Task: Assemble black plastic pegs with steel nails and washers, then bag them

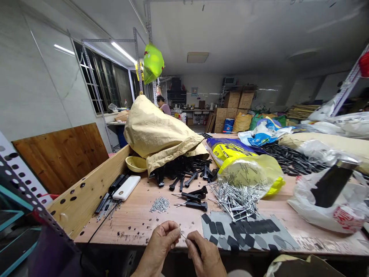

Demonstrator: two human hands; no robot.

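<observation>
Low at the table's front edge, my left hand and my right hand nearly meet. A thin metal pin sticks out of my right hand's closed fingers; something dark shows in that grip. Its tip reaches the pinched thumb and fingers of my left hand, where any small piece is hidden. Beyond lies a heap of small metal nuts. Several black plastic parts with metal pins rest near it. To the right is a pile of long metal pins, spilling from a yellow bag.
A grey sheet with black adhesive pads lies front right. Further right, a dark flask leans in a white plastic bag. A white power bank sits left by a wooden board. A large beige sack stands behind.
</observation>
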